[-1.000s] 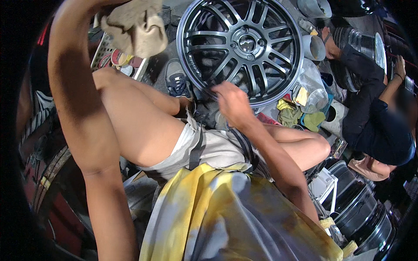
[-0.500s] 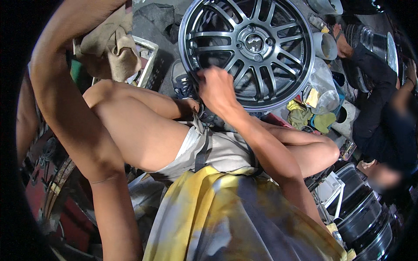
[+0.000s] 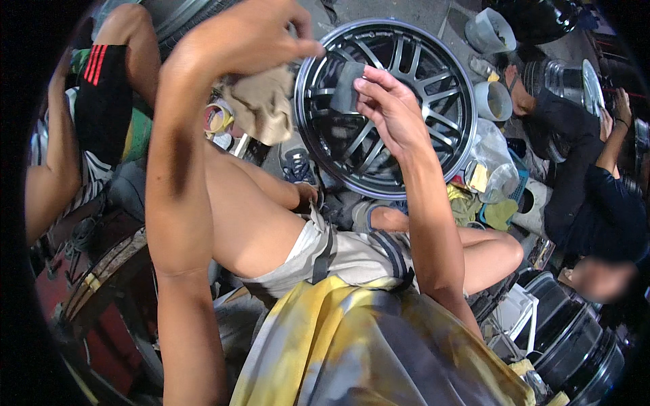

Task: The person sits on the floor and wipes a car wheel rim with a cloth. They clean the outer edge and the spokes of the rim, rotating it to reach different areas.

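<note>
A dark multi-spoke alloy wheel rim (image 3: 433, 88) stands upright in front of my knees. My left hand (image 3: 250, 40) is raised high at the rim's left edge, gripping a crumpled tan rag (image 3: 261, 108) that hangs below it. My right hand (image 3: 389, 111) is lifted in front of the rim's spokes and holds a small dark grey pad (image 3: 345, 84) between thumb and fingers. I sit with bent bare knees, in light shorts and a yellow-stained top.
A person in dark clothes (image 3: 589, 183) crouches at the right beside other rims (image 3: 575, 345). Another person in striped shorts (image 3: 101, 95) sits at the left. Plastic cups (image 3: 491, 98), bags and cloths (image 3: 487, 203) lie on the floor by the rim.
Both hands have risen toward the camera. The right hand left the rim's lower edge and now holds the grey pad up in front of the spokes; the rag came closer to the rim.
</note>
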Available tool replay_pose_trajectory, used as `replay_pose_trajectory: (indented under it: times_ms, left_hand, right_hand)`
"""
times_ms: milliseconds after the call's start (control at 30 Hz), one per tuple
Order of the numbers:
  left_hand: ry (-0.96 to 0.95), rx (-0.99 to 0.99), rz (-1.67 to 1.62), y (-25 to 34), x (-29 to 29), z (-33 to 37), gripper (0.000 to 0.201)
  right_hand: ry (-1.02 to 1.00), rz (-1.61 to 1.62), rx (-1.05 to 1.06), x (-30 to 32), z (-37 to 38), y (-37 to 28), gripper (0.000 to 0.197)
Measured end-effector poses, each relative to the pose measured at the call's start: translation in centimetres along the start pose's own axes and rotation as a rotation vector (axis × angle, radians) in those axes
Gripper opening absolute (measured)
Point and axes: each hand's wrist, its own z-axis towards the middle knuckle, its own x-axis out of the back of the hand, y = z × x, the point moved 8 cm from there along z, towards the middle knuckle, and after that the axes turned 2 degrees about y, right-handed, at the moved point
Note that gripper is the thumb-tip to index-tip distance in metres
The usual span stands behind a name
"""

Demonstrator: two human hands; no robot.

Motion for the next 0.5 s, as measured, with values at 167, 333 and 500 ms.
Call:
replay_pose_trajectory:
  times_ms: [167,333,500]
  left_hand:
    - [-0.03,-0.304,-0.11,3.9,-2.4,1.2,0.038]
    - [0.443,-0.295,-0.502,4.7,1.2,1.2,0.029]
    - [0.601,-0.18,-0.754,6.4,0.4,1.0,0.029]
  right_hand:
    - [-0.072,0.059,0.195,-2.4,-2.5,-5.0,0.029]
    - [0.218,-0.231,0.434,-3.3,-6.3,-9.1,0.044]
    - [0.076,-0.3,0.661,-7.3,-8.1,-9.0,0.059]
